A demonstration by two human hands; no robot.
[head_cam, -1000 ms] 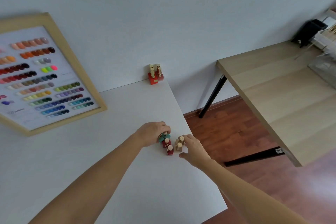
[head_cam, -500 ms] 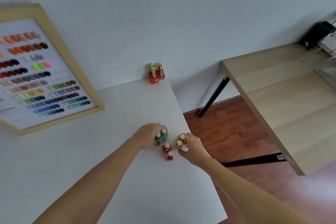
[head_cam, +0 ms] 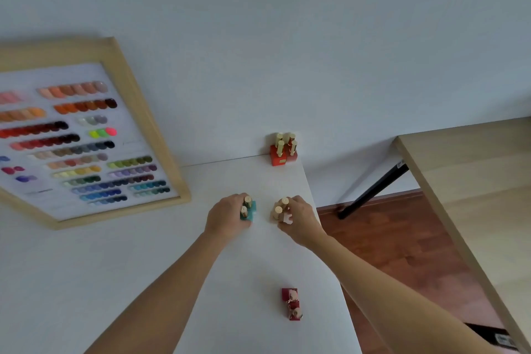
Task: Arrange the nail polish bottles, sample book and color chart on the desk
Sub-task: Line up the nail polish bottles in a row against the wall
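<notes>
So far the arranging looks partly done: four red and orange bottles (head_cam: 282, 149) stand grouped at the far corner of the worktop (head_cam: 143, 282), at 12 o'clock from the hands, and the color chart (head_cam: 83, 138) leans on the wall at 10 o'clock. The left hand (head_cam: 228, 217) has its fingers clenched around two teal bottles (head_cam: 247, 210); the right hand (head_cam: 300, 220) grasps two beige bottles (head_cam: 279, 210). Two dark red bottles (head_cam: 293, 304) wait at 6 o'clock. I see no sample book. The worktop's right edge runs just beside the right hand, while much open room lies toward 8 o'clock.
</notes>
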